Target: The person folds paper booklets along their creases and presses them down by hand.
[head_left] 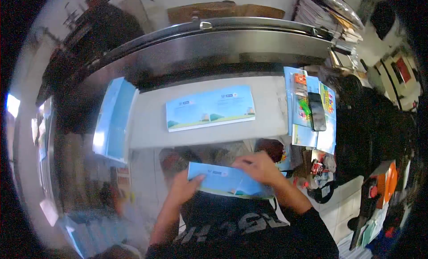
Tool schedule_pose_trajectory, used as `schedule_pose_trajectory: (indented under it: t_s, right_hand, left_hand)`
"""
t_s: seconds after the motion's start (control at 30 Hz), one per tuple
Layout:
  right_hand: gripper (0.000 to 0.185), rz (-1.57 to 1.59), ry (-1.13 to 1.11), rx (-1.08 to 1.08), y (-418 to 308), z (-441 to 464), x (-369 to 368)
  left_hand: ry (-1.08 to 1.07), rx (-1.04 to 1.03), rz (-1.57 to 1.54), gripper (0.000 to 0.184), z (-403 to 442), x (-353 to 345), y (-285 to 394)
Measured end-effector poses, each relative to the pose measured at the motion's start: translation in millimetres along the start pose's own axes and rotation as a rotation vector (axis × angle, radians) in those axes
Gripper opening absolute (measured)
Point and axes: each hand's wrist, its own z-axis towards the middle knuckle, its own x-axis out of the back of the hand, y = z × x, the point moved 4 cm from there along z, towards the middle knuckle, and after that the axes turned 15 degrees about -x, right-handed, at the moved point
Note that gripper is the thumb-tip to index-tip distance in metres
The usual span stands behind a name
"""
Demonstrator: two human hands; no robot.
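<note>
A blue printed sheet (218, 181) with small logos and a green landscape along its lower edge is held over my lap. My left hand (183, 186) grips its left end, the thumb lying on the printed face. At the upper right edge of the same sheet, my right hand (259, 167) has its fingers bent and pressed together on the paper; its fingertips are partly hidden. Just beyond both hands, a stack of matching blue sheets (209, 108) lies flat on a white tabletop (149, 120).
Another blue stack (113, 120) sits at the table's left end. To the right, a dark phone (317, 111) rests on colourful booklets (327, 134). A long metal panel (214, 47) runs behind the table. An orange object (391, 181) stands at far right.
</note>
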Motion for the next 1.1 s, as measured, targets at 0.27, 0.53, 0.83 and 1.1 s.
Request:
schedule_pose_trajectory:
  t_s: [0.27,0.53,0.83,1.1]
  right_hand:
    - [0.052,-0.862,0.175,0.335,-26.5,-32.5,-48.9]
    - [0.025,-1.063,0.088,0.263,-170.1,85.0,84.0]
    - [0.039,-0.966,1.146,0.927,-372.5,283.7,91.4]
    - [0.043,-1.043,0.6,0.452,-224.4,319.6,36.5]
  left_hand:
    - [0.31,0.345,-1.041,0.033,-17.5,13.1,-90.5]
    - [0.551,-0.021,-1.319,0.056,-47.7,91.5,-69.6]
    - [0.819,0.169,-0.899,0.035,-63.6,102.6,-92.7]
    - [0.736,0.17,-0.651,0.037,-49.7,92.8,-94.2]
